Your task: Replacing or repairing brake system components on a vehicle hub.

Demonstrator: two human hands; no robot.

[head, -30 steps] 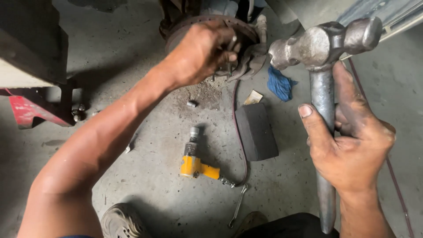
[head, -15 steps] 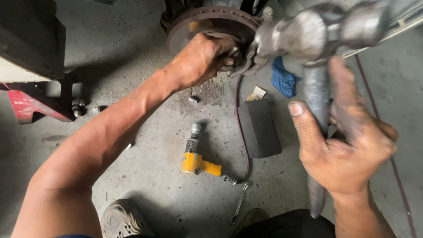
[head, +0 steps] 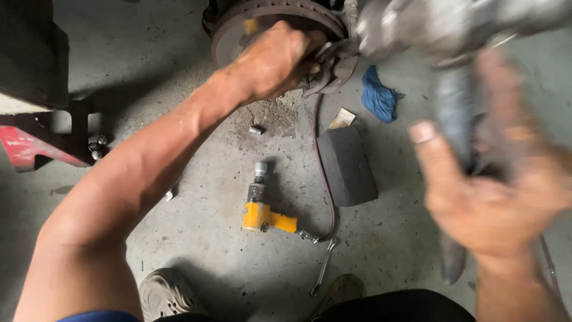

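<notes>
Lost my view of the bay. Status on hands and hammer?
Left hand gripping parts at rusty round brake disc. Right hand holding blurred grey steel hammer beside the disc. Yellow impact wrench on floor, apart.

Concrete floor with yellow impact wrench, black block, blue rag, spanner.

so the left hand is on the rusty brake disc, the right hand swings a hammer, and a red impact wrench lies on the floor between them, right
Not quite: the impact wrench is yellow, not red, as the head view shows. The rest holds: the left hand is on the rusty brake disc, the right hand grips the blurred hammer, and the wrench lies on the concrete floor between them.
</notes>
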